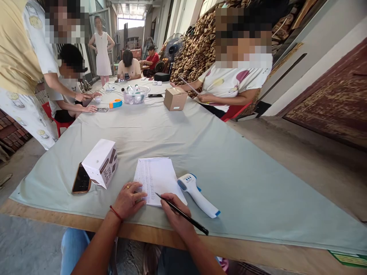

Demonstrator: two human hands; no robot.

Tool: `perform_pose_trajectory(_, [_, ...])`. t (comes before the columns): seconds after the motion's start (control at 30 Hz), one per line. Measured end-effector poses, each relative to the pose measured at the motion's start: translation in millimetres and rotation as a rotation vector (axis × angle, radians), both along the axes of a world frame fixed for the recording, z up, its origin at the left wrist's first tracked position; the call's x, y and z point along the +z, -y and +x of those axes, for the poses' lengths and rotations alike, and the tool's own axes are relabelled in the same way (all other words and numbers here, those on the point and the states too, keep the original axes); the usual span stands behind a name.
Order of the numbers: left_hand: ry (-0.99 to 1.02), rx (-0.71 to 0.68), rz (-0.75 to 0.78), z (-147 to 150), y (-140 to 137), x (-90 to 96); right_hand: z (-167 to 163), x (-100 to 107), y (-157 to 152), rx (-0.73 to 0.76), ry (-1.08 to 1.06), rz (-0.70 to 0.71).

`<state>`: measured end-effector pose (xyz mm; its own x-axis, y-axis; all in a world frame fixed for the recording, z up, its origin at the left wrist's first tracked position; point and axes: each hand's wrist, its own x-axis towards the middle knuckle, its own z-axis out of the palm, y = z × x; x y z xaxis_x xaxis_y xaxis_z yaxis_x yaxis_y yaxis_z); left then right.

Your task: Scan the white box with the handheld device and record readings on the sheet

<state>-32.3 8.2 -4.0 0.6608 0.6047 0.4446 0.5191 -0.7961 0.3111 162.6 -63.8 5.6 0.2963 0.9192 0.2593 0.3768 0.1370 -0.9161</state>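
Sheets of white paper lie on the cloth in front of me, with a column of handwriting down the left side. My left hand rests flat on the lower left edge of the paper, fingers spread. A black pen is gripped in my right hand, its tip over the paper near the writing. Just right of the paper lies a white and blue infrared thermometer, apart from my right hand. To the left, a white box with printed lettering stands partly over a phone.
A pale green cloth covers the long table. Farther off are a cardboard box, a clear basket of bottles, an orange and blue tape roll and a fan. Several people sit or stand around the far part.
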Motion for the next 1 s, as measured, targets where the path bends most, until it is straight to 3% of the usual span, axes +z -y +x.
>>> perform_pose_trajectory(0.23, [0.003,-0.004,0.005,0,-1,-0.4,-4,0,-2,-0.035,-0.052,-0.068])
perform_pose_trajectory(0.5, [0.015,-0.01,0.026,0,-1,-2.3,-7,-5,-3,-0.139,-0.068,-0.008])
perform_pose_trajectory(0.8, [-0.06,-0.092,0.004,0,0,0.4,-11,-16,-7,-0.063,-0.031,0.0])
perform_pose_trajectory(0.9, [-0.126,-0.012,-0.039,2,2,2.4,-8,-21,-6,-0.135,0.023,0.006])
perform_pose_trajectory(1.0, [-0.166,0.114,-0.084,5,4,3.7,-4,-26,-6,-0.308,0.133,0.032])
